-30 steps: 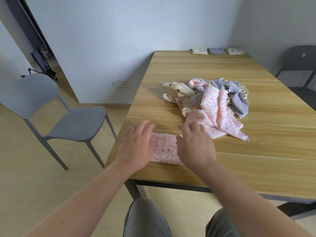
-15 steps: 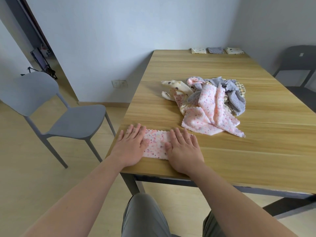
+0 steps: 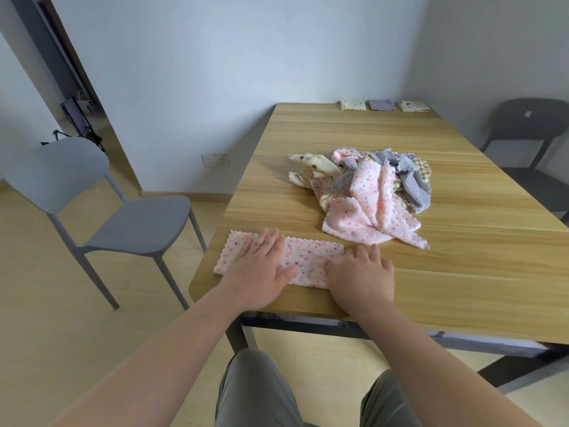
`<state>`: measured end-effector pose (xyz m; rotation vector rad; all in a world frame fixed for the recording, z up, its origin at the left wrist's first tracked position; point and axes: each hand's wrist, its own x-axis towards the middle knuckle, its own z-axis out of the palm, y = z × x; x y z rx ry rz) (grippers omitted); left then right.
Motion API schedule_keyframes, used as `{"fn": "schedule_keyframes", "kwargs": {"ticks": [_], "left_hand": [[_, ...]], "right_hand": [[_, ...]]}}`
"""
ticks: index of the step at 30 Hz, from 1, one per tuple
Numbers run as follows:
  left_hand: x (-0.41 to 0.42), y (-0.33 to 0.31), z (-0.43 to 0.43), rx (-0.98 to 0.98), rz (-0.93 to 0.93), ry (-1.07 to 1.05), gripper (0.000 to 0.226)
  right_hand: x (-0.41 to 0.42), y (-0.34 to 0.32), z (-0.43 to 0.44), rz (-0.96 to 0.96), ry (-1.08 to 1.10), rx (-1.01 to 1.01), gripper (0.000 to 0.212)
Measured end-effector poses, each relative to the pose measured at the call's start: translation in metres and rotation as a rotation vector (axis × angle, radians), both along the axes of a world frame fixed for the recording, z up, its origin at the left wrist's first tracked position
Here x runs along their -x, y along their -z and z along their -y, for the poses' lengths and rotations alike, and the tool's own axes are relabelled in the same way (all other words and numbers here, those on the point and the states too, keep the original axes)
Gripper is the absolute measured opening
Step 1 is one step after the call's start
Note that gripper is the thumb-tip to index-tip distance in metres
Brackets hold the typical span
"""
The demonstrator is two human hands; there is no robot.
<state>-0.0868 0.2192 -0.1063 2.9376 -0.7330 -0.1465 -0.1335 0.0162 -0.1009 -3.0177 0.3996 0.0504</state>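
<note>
**Cloth folded to a strip; more folds and a whole pile to go**

Pink dotted cloth (image 3: 311,257) lies at the near left corner of the worktop (image 3: 462,272), doubled into a long narrow strip running left-right. Left hand (image 3: 261,272) is spread flat on the strip's left-middle, palm down, fingers straight. Right hand (image 3: 363,277) lies flat on the strip's right end, fingers straight & slightly apart. Neither pinches anything; both just press. Looks like smoothing the crease, so I'd put this piece approx. halfway. It prob. needs one or two crosswise folds to get down to a small square.

Overall job: early. Three folded cloths (image 3: 381,105) sit in a row at the far edge, small neat squares in cream, grey, cream. Pile of cloths (image 3: 369,192) mid-worktop is a crumpled heap of several pieces; exact no. can't be told.

Materials: the cloth looks soft, thin & fleecy, w/ zigzag-cut edges & small multicolour dots on pale pink. Pile has the same type in pink, grey, cream w/ brown spots, plus a yellow check piece. All limp, so creases likely need pressing to hold. Worktop is smooth light wood-grain w/ a rounded near corner & dark frame under. Grey plastic chair (image 3: 92,195) stands to its left.
</note>
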Motion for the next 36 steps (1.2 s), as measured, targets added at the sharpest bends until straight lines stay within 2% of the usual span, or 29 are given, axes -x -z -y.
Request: {"fn": "schedule_keyframes", "kwargs": {"ticks": [5, 7, 10, 12, 18, 24, 29, 30, 32, 34, 36], "left_hand": [[0.01, 0.006, 0.022, -0.106, -0.043, -0.008, 0.096], [0.013, 0.004, 0.024, -0.113, -0.06, -0.009, 0.101], [0.018, 0.0, 0.024, -0.078, -0.081, 0.001, 0.106], [0.023, 0.0, 0.026, -0.066, -0.089, 0.005, 0.108], [0.04, 0.004, 0.057, -0.073, -0.095, 0.072, 0.106], [0.052, 0.011, 0.103, 0.012, -0.091, 0.089, 0.106], [0.029, -0.012, 0.095, 0.323, -0.232, 0.144, 0.122], [0.023, -0.02, 0.081, 0.361, -0.241, 0.13, 0.118], [0.012, -0.028, 0.045, 0.386, -0.157, 0.061, 0.095], [0.0, -0.021, 0.01, 0.375, -0.026, -0.051, 0.072], [-0.004, -0.007, -0.015, 0.414, 0.001, -0.174, 0.056]], "right_hand": [[-0.007, -0.01, -0.01, 0.126, -0.074, -0.079, 0.029], [-0.011, -0.013, -0.011, 0.14, -0.035, -0.271, 0.023], [-0.014, -0.025, -0.009, 0.185, 0.036, -0.689, 0.02], [-0.012, -0.034, -0.007, 0.238, 0.042, -0.794, 0.025], [0.007, -0.055, 0.001, 0.414, -0.11, -0.678, 0.015], [0.023, -0.066, 0.014, 0.424, -0.141, -0.592, 0.013], [0.02, -0.066, 0.024, 0.371, -0.084, -0.559, 0.016], [0.019, -0.065, 0.025, 0.358, -0.073, -0.572, 0.016], [0.016, -0.064, 0.022, 0.326, -0.069, -0.604, 0.017], [0.011, -0.062, 0.014, 0.289, -0.064, -0.647, 0.02], [0.004, -0.059, 0.0, 0.253, -0.059, -0.691, 0.021]]}}
